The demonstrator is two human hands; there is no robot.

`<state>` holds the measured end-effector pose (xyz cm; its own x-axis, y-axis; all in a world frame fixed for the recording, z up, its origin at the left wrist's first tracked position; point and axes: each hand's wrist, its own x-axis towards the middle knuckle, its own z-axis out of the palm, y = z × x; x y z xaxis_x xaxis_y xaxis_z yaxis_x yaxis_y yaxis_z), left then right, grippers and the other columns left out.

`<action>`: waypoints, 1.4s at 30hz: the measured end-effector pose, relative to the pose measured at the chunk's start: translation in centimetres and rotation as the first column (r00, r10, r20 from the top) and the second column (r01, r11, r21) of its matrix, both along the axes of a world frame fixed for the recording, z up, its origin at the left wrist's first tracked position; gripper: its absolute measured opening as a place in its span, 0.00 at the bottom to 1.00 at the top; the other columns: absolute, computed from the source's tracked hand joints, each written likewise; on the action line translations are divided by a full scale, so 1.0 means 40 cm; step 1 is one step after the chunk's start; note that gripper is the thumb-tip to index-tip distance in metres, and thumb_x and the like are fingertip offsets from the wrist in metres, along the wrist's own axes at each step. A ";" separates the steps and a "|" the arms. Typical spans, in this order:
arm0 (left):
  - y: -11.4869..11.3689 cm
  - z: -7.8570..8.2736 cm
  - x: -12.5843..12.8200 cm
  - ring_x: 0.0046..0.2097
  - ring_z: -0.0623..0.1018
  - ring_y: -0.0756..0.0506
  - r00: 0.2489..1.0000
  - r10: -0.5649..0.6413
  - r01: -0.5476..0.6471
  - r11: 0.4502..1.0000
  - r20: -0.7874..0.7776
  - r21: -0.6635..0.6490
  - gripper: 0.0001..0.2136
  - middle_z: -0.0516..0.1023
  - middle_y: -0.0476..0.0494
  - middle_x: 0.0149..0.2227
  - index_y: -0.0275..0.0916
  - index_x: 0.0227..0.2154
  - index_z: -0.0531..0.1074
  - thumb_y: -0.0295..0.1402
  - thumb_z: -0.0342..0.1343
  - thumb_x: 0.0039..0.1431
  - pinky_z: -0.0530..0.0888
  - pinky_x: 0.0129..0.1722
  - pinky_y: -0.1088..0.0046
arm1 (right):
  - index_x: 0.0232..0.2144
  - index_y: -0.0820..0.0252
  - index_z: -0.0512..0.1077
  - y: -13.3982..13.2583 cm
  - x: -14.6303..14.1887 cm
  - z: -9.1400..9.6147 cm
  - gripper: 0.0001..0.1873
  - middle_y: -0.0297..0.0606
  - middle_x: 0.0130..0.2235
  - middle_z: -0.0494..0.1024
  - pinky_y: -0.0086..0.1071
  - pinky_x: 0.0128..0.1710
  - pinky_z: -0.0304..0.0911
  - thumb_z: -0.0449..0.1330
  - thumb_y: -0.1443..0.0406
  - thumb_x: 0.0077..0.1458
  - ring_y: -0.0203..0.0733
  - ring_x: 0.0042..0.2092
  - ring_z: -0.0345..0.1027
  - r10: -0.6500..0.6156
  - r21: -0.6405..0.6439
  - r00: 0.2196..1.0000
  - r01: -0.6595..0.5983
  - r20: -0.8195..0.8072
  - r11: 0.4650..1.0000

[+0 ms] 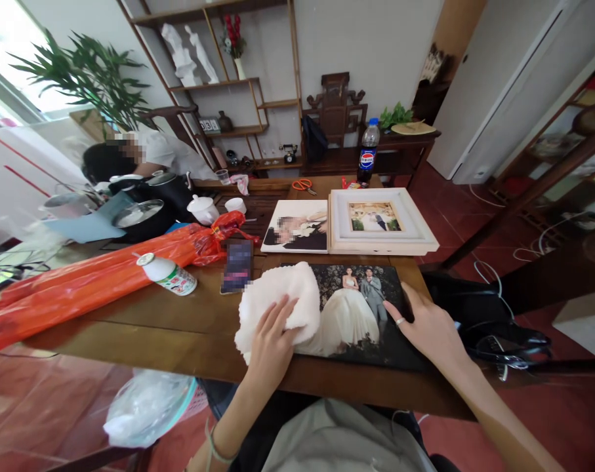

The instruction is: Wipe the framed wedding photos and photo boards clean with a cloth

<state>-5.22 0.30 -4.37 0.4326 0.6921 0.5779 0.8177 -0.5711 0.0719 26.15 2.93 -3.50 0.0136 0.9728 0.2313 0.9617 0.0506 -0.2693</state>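
Note:
My left hand [273, 337] presses on a bunched white cloth [262, 295], its fingers stretched over the fluffy folds and its thumb on the near side. The cloth covers the left end of a dark photo panel [349, 314], which shows a couple in wedding clothes and lies flat on the wooden table [189, 334]. At the panel's right end my right hand [428, 324], with a ring, grips the edge: its thumb rests on the picture and the other fingers lie along the far right corner. Beyond the panel lie a white-edged photo panel [297, 226] and a white picture frame [420, 223].
Left of the cloth are a phone [237, 265], a tipped white bottle [166, 274] and a long orange plastic-wrapped bundle [95, 275]. Farther back stand a cola bottle [369, 154], orange-handled pliers [303, 186], a teapot [203, 210] and a white cup [235, 206]. A person [154, 151] leans at the back left.

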 end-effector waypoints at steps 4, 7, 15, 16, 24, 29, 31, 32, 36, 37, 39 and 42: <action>-0.002 0.002 0.007 0.60 0.69 0.35 1.000 0.014 -0.014 1.000 -0.020 -0.015 0.13 0.67 0.32 0.60 0.36 0.28 0.75 0.15 0.47 0.55 0.72 0.54 0.53 | 0.60 0.60 0.62 0.023 -0.008 -0.021 0.29 0.52 0.57 0.66 0.46 0.57 0.62 0.54 0.55 0.59 0.55 0.59 0.63 0.134 0.262 0.962 -0.069 -0.239 0.963; -0.005 0.000 0.011 0.60 0.68 0.35 0.999 0.010 -0.010 1.000 -0.046 -0.010 0.15 0.66 0.34 0.61 0.36 0.28 0.75 0.15 0.46 0.56 0.71 0.54 0.52 | 0.54 0.56 0.69 0.039 -0.010 -0.033 0.23 0.47 0.58 0.68 0.47 0.60 0.58 0.57 0.57 0.57 0.52 0.59 0.63 0.228 0.244 0.910 -0.148 -0.346 0.958; -0.022 -0.012 0.021 0.60 0.69 0.35 1.000 0.005 -0.006 1.000 -0.028 -0.001 0.15 0.69 0.35 0.59 0.36 0.30 0.75 0.14 0.46 0.54 0.71 0.55 0.52 | 0.47 0.54 0.75 0.057 0.020 -0.054 0.16 0.43 0.59 0.70 0.50 0.63 0.53 0.59 0.58 0.57 0.49 0.63 0.58 0.365 0.220 0.798 -0.294 -0.479 0.930; -0.022 -0.013 0.021 0.59 0.69 0.35 1.000 0.004 -0.005 1.000 -0.015 -0.005 0.15 0.69 0.34 0.59 0.36 0.31 0.76 0.14 0.46 0.53 0.71 0.55 0.52 | 0.47 0.54 0.75 0.059 0.022 -0.056 0.16 0.42 0.59 0.70 0.50 0.63 0.53 0.59 0.58 0.57 0.49 0.63 0.58 0.373 0.219 0.793 -0.303 -0.482 0.927; 0.029 0.073 -0.047 0.60 0.69 0.40 0.947 0.019 -0.088 0.975 0.321 0.202 0.14 0.67 0.41 0.60 0.41 0.39 0.73 0.20 0.47 0.56 0.71 0.54 0.57 | 0.49 0.55 0.74 0.065 0.027 -0.063 0.17 0.44 0.58 0.71 0.51 0.63 0.54 0.59 0.60 0.58 0.48 0.64 0.58 0.421 0.238 0.780 -0.348 -0.462 0.907; 0.112 0.110 -0.039 0.60 0.68 0.41 0.988 -0.106 0.089 0.984 0.111 0.151 0.16 0.66 0.40 0.61 0.38 0.38 0.75 0.19 0.45 0.55 0.71 0.54 0.61 | 0.49 0.55 0.74 0.066 0.027 -0.066 0.17 0.45 0.58 0.71 0.53 0.62 0.55 0.59 0.60 0.58 0.50 0.64 0.58 0.431 0.249 0.782 -0.353 -0.450 0.902; 0.140 0.098 -0.019 0.57 0.71 0.39 0.982 -0.159 0.162 0.987 -0.101 0.016 0.14 0.64 0.39 0.62 0.37 0.33 0.77 0.19 0.47 0.53 0.73 0.49 0.61 | 0.49 0.55 0.74 0.067 0.028 -0.067 0.17 0.45 0.58 0.72 0.54 0.62 0.55 0.59 0.60 0.58 0.51 0.64 0.58 0.427 0.247 0.787 -0.351 -0.445 0.903; 0.153 0.092 -0.009 0.55 0.72 0.38 0.968 -0.176 0.168 0.984 -0.178 -0.060 0.13 0.64 0.40 0.62 0.38 0.32 0.78 0.20 0.49 0.51 0.74 0.47 0.61 | 0.49 0.55 0.74 0.067 0.029 -0.067 0.17 0.45 0.58 0.71 0.54 0.62 0.55 0.59 0.60 0.58 0.51 0.64 0.58 0.425 0.244 0.790 -0.349 -0.442 0.905; 0.188 0.081 0.017 0.52 0.71 0.37 0.953 -0.188 0.119 0.954 -0.239 -0.276 0.09 0.67 0.46 0.60 0.43 0.34 0.80 0.28 0.56 0.52 0.75 0.44 0.60 | 0.50 0.54 0.73 0.068 0.030 -0.069 0.17 0.44 0.58 0.71 0.55 0.62 0.54 0.58 0.60 0.58 0.51 0.64 0.57 0.426 0.235 0.800 -0.358 -0.423 0.904; 0.194 0.081 0.020 0.54 0.70 0.36 0.954 -0.190 0.117 0.948 -0.233 -0.295 0.08 0.66 0.46 0.61 0.43 0.34 0.80 0.31 0.56 0.54 0.74 0.48 0.58 | 0.50 0.54 0.73 0.069 0.030 -0.069 0.17 0.44 0.58 0.71 0.55 0.62 0.54 0.58 0.60 0.58 0.51 0.64 0.57 0.427 0.233 0.801 -0.360 -0.419 0.904; 0.201 0.079 0.024 0.60 0.63 0.32 0.949 -0.197 0.117 0.944 -0.244 -0.307 0.08 0.61 0.43 0.64 0.42 0.34 0.80 0.32 0.58 0.53 0.65 0.57 0.48 | 0.50 0.54 0.73 0.068 0.030 -0.070 0.17 0.44 0.58 0.71 0.55 0.62 0.54 0.58 0.60 0.59 0.51 0.64 0.57 0.422 0.227 0.807 -0.358 -0.413 0.906; 0.206 0.069 0.023 0.67 0.50 0.27 0.936 -0.193 0.091 0.941 -0.295 -0.327 0.09 0.50 0.38 0.68 0.39 0.36 0.79 0.30 0.59 0.51 0.53 0.61 0.39 | 0.51 0.53 0.72 0.068 0.029 -0.069 0.17 0.43 0.59 0.70 0.56 0.62 0.54 0.58 0.60 0.59 0.50 0.64 0.56 0.418 0.216 0.813 -0.359 -0.406 0.908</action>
<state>-4.29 8.54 -1.62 0.6648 0.7285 0.1651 0.7375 -0.6752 0.0097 27.32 5.64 -6.25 -0.2319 0.8821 0.4101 0.6404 0.4557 -0.6183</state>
